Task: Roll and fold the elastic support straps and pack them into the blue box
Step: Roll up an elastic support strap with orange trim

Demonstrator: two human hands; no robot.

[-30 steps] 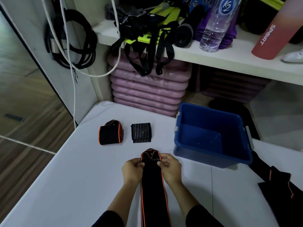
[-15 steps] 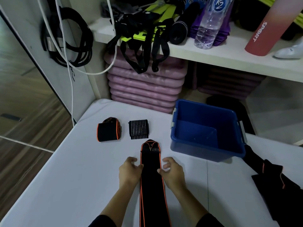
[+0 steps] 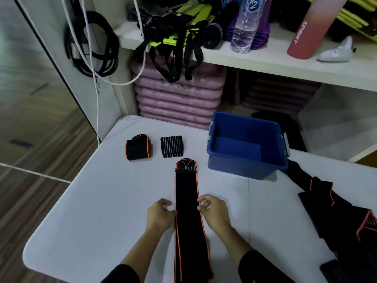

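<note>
Lying flat: a long black strap [image 3: 186, 201] with orange edging runs lengthwise down the white table [image 3: 102, 211], its shaped end pointing away from the person.
Left hand [image 3: 160, 214]: rests on the table against the strap's left edge, fingers loosely curled, thumb tip touching the orange trim; I cannot tell whether it pinches.
Right hand [image 3: 215, 210]: sits at the strap's right edge, fingers curled inward with tips at the trim; a grip cannot be told.
Blue box [image 3: 244, 166]: stands open-topped on the table, right of the strap's far end and apart from it.
Rolled strap [image 3: 138, 150]: lies far left, just beside a ribbed black piece [image 3: 172, 146].
Heap of straps [image 3: 336, 211]: dark with orange trim, on the table's right side.
</note>
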